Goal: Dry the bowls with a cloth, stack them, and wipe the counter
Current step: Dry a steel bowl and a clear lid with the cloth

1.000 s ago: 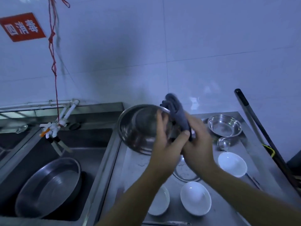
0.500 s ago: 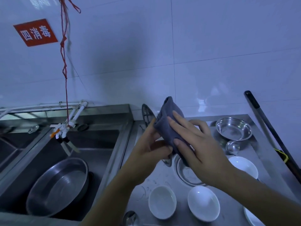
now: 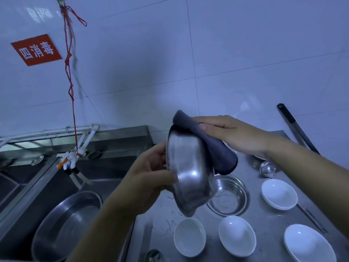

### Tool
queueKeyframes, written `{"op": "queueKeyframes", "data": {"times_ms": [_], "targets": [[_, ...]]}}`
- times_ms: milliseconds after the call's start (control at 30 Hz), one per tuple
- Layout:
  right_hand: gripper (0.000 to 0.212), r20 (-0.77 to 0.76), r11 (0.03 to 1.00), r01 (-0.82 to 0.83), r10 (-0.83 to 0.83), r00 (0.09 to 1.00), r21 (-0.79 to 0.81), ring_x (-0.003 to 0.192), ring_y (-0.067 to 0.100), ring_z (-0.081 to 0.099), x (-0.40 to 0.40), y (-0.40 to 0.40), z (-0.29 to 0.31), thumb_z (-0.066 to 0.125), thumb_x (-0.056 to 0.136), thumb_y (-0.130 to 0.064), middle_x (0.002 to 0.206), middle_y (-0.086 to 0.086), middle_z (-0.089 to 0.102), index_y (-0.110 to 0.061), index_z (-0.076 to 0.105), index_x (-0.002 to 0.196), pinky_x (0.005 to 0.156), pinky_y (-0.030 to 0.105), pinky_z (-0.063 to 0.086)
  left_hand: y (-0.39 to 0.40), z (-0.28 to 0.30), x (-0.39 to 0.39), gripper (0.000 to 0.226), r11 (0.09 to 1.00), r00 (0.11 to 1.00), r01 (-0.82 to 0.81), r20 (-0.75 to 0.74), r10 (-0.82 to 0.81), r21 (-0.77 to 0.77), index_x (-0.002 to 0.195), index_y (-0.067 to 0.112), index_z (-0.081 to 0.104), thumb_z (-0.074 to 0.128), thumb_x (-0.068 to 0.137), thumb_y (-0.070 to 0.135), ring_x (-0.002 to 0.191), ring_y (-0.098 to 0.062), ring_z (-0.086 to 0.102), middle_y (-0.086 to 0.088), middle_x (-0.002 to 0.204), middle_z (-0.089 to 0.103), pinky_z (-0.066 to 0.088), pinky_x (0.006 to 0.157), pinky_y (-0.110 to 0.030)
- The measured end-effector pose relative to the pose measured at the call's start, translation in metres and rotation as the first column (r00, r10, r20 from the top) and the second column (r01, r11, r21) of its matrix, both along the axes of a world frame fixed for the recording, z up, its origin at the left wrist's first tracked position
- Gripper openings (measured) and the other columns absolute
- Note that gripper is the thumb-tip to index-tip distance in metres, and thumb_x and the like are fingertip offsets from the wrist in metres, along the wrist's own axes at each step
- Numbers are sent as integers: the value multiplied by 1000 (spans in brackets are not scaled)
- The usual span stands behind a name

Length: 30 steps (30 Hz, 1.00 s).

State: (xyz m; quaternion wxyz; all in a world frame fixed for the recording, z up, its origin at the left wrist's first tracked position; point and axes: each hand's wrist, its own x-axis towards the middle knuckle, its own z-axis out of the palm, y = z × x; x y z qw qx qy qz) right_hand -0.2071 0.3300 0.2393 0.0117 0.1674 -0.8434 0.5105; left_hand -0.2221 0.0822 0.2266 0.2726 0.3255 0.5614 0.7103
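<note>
- Your left hand (image 3: 151,178) grips the steel bowl (image 3: 188,173) by its rim at nine o'clock, thumb curled onto the shiny outer wall, the other fingers hidden behind it.
- That bowl is up in the air over the counter (image 3: 268,216), tipped on edge, its outside facing you.
- Your right hand (image 3: 232,133) comes in from three o'clock and presses the grey cloth (image 3: 217,146) against the bowl's top edge, fingers close together and curled over the fabric.
- The cloth drapes over the rim at twelve o'clock and hangs down the bowl's far side.
- Directly under the lifted bowl, a second steel bowl (image 3: 229,197) sits upright on the counter.
- Four white bowls rest on the counter: one (image 3: 189,237) at six o'clock of the held bowl, one (image 3: 237,236) just beside it, one (image 3: 310,244) at the lower right, one (image 3: 279,193) at three o'clock of the seated steel bowl.
- A large steel basin (image 3: 66,227) lies in the sink (image 3: 22,208) at eight o'clock.
- A small ladle cup (image 3: 267,168) sits near the back of the counter.
</note>
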Motion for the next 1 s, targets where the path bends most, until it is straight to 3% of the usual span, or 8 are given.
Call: {"op": "queueKeyframes", "data": {"times_ms": [133, 267, 333, 433, 533, 700, 833, 1000], "targets": [[36, 146, 954, 6, 40, 988, -301, 123, 8, 62, 8, 8, -11, 52, 97, -28, 130, -8, 68, -24, 64, 131, 104, 23, 47, -11, 9, -2, 49, 986, 977, -10, 212, -26, 165, 113, 3, 71, 80, 65, 11, 84, -27, 70, -15, 95, 71, 60, 71, -34], [39, 159, 866, 104, -28, 987, -490, 120, 9, 63, 15, 1, -32, 54, 89, -29, 126, -5, 71, -23, 66, 127, 97, 19, 49, -20, 7, -19, 41, 927, 863, 97, 434, -259, 362, 130, -14, 54, 42, 93, 0, 116, -41, 62, -30, 122, 65, 47, 105, -46], [39, 156, 820, 131, -52, 986, -557, 122, 12, 62, 21, -4, -43, 51, 94, -24, 129, -3, 69, -20, 64, 131, 100, 21, 49, -22, 6, -23, 43, 934, 860, 12, 473, -192, 357, 131, -15, 53, 42, 93, 0, 121, -41, 60, -30, 125, 64, 43, 111, -45], [39, 126, 758, 154, -95, 987, -634, 129, 14, 57, 33, -14, -58, 46, 100, -18, 135, -2, 66, -19, 60, 136, 110, 27, 43, -18, 8, -24, 37, 930, 889, -133, 457, -41, 342, 108, -8, 71, 67, 73, 4, 102, -30, 71, -20, 104, 74, 57, 94, -37], [42, 72, 748, 176, -170, 983, -640, 137, 12, 50, 43, -30, -72, 46, 103, -14, 143, -5, 59, -19, 51, 145, 118, 35, 35, -12, 8, -21, 31, 903, 899, -318, 393, 191, 289, 83, 0, 78, 66, 56, 7, 80, -22, 74, -11, 83, 75, 62, 70, -29], [52, 89, 682, 306, -334, 938, -665, 145, 1, 34, 62, -59, -85, 50, 95, -30, 154, -16, 44, -32, 49, 147, 124, 41, 23, -1, 6, -20, 60, 942, 946, -287, 208, 250, 171, 116, -2, 60, 71, 57, 5, 88, -28, 64, -15, 96, 65, 58, 73, -34], [47, -10, 732, 292, -378, 926, -615, 142, -1, 35, 77, -77, -75, 48, 96, -34, 148, -22, 48, -41, 48, 143, 117, 26, 31, 4, -3, -15, 51, 951, 968, -240, 125, 218, 197, 116, 3, 63, 63, 65, 4, 81, -25, 67, -13, 91, 69, 60, 69, -31], [48, -150, 826, 236, -356, 922, -512, 149, -6, 17, 76, -77, -61, 50, 99, -41, 154, -33, 35, -46, 39, 145, 123, 25, 20, 7, -3, -6, 50, 969, 986, -157, 90, 142, 190, 122, 5, 63, 61, 72, 1, 87, -27, 71, -16, 98, 71, 61, 73, -35]]}}
